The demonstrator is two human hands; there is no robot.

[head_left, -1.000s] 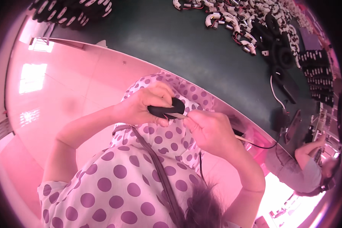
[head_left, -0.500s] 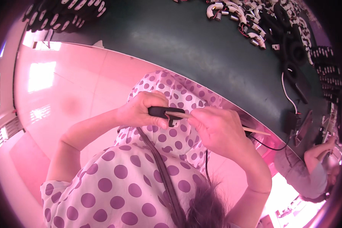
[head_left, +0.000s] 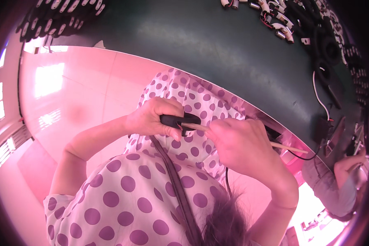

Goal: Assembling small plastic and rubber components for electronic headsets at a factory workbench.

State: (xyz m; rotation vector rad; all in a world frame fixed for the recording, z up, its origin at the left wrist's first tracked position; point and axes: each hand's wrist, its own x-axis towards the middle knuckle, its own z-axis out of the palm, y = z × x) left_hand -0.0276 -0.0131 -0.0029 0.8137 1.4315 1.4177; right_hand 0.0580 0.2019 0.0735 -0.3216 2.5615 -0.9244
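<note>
My left hand [head_left: 158, 119] is closed round one end of a black curved casing [head_left: 191, 117], its thumb along the near side. A bit of white part and thin red wire shows at the casing's inner side. My right hand [head_left: 244, 141] grips a thin wooden stick [head_left: 289, 147], which passes through the fist and sticks out behind it. The stick's front end rests at the inside of the casing; its very tip cannot be made out. Both hands are over my lap, in front of the table edge.
The dark green table [head_left: 184, 45] curves across the front. White curved parts with motors and red wires [head_left: 281, 30] lie at the far right. Rows of black pieces [head_left: 57, 18] sit far left. A white cable [head_left: 320, 94] lies at right, near a co-worker's arm [head_left: 346, 168].
My right hand has shifted slightly right and down with the stick, whose rear end reaches further right. The left hand keeps its hold on the casing. The view has tilted a little.
</note>
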